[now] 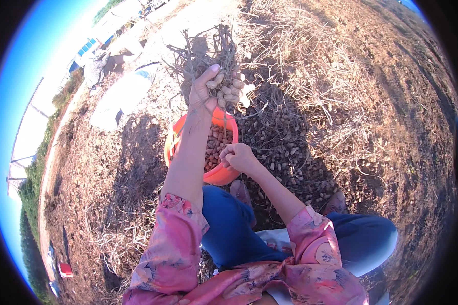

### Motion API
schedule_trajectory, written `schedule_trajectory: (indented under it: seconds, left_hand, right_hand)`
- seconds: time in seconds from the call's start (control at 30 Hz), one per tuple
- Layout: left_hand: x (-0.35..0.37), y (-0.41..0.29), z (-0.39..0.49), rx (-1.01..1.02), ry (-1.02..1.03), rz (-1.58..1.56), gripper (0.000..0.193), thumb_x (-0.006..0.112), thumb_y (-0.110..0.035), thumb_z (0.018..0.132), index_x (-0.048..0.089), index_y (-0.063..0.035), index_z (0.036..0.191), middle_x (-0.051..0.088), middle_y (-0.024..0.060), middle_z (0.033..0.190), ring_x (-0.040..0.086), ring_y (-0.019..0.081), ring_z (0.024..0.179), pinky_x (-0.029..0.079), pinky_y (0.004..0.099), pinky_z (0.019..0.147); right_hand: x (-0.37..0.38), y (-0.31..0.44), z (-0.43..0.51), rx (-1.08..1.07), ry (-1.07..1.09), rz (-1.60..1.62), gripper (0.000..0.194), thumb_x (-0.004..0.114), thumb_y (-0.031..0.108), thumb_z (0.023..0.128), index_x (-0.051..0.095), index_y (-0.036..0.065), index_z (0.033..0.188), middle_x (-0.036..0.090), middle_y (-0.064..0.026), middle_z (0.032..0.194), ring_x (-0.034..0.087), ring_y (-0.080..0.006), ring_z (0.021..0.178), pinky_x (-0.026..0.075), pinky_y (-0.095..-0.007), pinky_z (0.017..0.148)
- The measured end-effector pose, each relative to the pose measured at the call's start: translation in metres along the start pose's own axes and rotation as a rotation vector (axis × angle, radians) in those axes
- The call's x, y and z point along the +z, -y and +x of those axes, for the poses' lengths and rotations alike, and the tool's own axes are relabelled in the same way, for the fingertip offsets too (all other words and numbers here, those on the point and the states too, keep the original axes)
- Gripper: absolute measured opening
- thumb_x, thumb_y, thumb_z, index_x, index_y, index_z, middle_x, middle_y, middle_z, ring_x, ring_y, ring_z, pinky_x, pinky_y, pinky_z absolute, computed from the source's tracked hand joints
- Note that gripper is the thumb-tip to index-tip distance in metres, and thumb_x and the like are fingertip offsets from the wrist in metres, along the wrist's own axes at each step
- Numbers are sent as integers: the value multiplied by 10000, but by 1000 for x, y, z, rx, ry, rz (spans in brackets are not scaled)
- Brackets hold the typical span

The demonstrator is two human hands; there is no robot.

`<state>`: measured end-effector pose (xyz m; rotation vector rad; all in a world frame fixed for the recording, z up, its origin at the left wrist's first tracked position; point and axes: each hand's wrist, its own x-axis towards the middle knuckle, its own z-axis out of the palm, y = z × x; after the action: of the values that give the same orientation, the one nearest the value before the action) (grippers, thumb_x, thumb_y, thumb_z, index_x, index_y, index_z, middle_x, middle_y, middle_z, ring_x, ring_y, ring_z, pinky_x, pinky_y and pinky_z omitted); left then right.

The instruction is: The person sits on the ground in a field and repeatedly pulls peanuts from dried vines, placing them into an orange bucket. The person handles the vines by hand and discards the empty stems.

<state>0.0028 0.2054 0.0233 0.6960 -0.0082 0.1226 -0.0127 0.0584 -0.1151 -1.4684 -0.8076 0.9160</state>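
My left hand (204, 87) grips a bunch of dried peanut plants (223, 49), raised above the far rim of an orange bucket (221, 177). A cluster of peanuts in their shells (229, 91) hangs from the bunch beside my fingers. Many loose peanuts (215, 143) lie inside the bucket, partly hidden by my left forearm. Over the bucket's right rim is my right hand (238, 157), its fingers curled; whether something is inside them is hidden.
Dry vines (286, 57) are heaped beyond the bucket, with scattered peanuts (286, 152) on the shaded soil to its right. A white sack (120, 97) lies at the far left, near another person (96, 68). My shoes (241, 192) are close to the bucket. A red object (65, 270) sits lower left.
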Motion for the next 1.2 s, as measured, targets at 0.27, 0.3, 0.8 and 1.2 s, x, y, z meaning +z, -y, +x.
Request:
schedule_trajectory:
  seconds: [0.27, 0.3, 0.8, 1.2]
  left_hand:
    - [31, 41, 14, 150, -184, 85, 155, 600, -148, 781, 584, -25, 874, 598, 45, 679, 548, 98, 476, 467, 182, 409]
    - [37, 49, 15, 32, -83, 72, 243, 593, -118, 784, 558, -53, 1016, 602, 70, 862, 598, 124, 674, 516, 220, 560]
    - [48, 102, 31, -104, -23, 288, 215, 486, -257, 879, 512, -115, 720, 502, -3, 595, 542, 164, 527, 477, 295, 453]
    - [23, 101, 30, -224, -48, 331, 336, 535, -287, 847, 430, -59, 1071, 510, 51, 906, 536, 141, 749, 480, 278, 604]
  right_hand:
    - [-101, 42, -63, -436, -1004, 351, 126, 434, 75, 876, 486, 29, 982, 450, 19, 779, 383, -38, 653, 356, -183, 588]
    - [-104, 49, -68, -602, -1000, 257, 187, 507, 35, 829, 470, 14, 1011, 443, -11, 790, 399, -63, 648, 373, -203, 587]
    - [-112, 71, -76, -737, -763, -522, 532, 641, 316, 748, 412, 77, 1164, 485, -150, 909, 539, -336, 804, 452, -400, 691]
    - [-114, 75, -67, -720, -700, -787, 450, 599, 414, 757, 487, 76, 1031, 539, -127, 777, 578, -318, 629, 464, -395, 521]
